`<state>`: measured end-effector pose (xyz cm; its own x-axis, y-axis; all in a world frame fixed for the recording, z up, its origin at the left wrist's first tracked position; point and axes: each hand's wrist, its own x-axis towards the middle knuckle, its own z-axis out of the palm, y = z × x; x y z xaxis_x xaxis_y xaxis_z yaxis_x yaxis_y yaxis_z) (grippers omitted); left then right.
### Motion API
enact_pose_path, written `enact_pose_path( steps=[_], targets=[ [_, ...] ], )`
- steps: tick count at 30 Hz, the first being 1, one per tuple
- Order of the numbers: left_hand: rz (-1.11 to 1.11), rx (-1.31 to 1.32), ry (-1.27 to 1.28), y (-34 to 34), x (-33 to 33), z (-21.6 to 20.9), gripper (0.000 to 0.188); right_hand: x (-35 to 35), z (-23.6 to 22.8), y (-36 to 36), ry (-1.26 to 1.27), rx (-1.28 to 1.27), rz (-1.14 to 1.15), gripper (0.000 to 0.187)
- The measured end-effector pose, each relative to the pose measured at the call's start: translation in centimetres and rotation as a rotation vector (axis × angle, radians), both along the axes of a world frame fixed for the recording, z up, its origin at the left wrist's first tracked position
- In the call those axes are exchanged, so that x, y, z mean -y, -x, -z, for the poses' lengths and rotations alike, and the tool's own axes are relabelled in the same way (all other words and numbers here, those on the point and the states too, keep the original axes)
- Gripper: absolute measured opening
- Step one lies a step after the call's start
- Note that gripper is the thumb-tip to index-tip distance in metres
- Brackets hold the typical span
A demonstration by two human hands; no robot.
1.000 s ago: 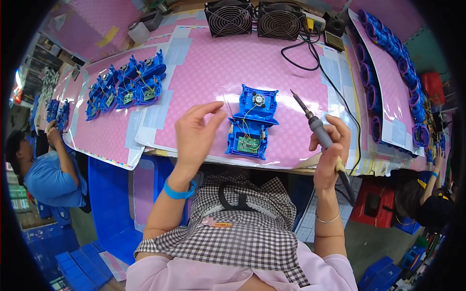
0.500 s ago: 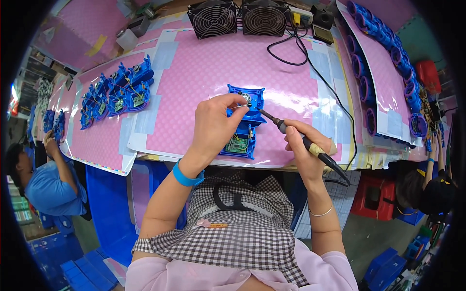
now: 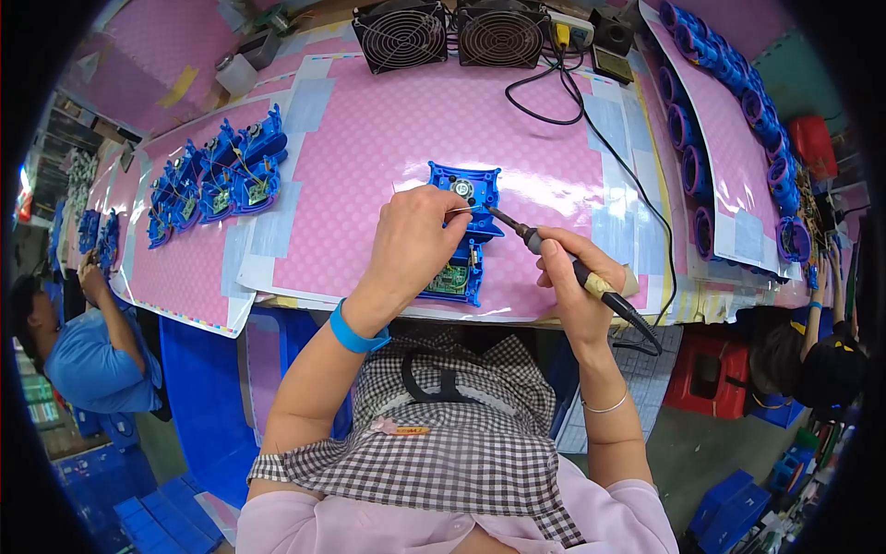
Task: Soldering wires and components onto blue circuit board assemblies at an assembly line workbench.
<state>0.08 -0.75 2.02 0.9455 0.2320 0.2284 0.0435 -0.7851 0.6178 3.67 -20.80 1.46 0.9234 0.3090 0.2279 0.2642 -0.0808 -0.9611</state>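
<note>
A blue plastic housing [image 3: 490, 185] lies opened out in front of me, with a round speaker [image 3: 461, 188] in its far half and a green circuit board [image 3: 449, 280] in its near half. My left hand [image 3: 413, 235] is over the housing's left side, thumb and forefinger pinching a thin wire [image 3: 474, 209] beside the speaker. In my right hand [image 3: 577, 282] is a soldering iron [image 3: 532, 237], gripped like a pen. Its tip points left into the housing, close to the wire's end; whether they touch I cannot tell.
Two black fans [image 3: 402, 37] stand at the far edge, near a soldering-iron stand [image 3: 612, 63]. The iron's black cord [image 3: 637, 175] runs along the right. Several blue housings [image 3: 221, 175] with boards sit at left; more blue parts [image 3: 685, 157] line the right. A co-worker [image 3: 97, 346] sits at far left.
My left hand has turned and shifted slightly, its fingers lower beside the speaker, which shows more now. The soldering iron has moved slightly left and stays at the housing.
</note>
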Motion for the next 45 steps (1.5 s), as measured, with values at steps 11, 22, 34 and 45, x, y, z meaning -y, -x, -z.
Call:
enact_pose_path(
  steps=[11,22,34,45],
  targets=[
    [-0.028,-0.025,0.003,-0.2,0.2,0.0,0.015,0.1,-0.1,0.0,-0.025,-0.005,0.025,0.018],
    [-0.023,-0.028,-0.012,-0.3,0.2,-0.1,0.015,0.6,-0.4,0.1,-0.086,0.014,0.050,0.020],
    [-0.009,-0.006,-0.026,0.2,0.0,-0.1,0.015,0.9,-0.3,0.3,-0.053,0.183,0.166,0.025],
    [0.109,0.117,-0.339,5.9,0.9,-2.9,0.060,0.0,-1.2,1.9,-0.275,0.157,-0.069,0.017]
  ],
)
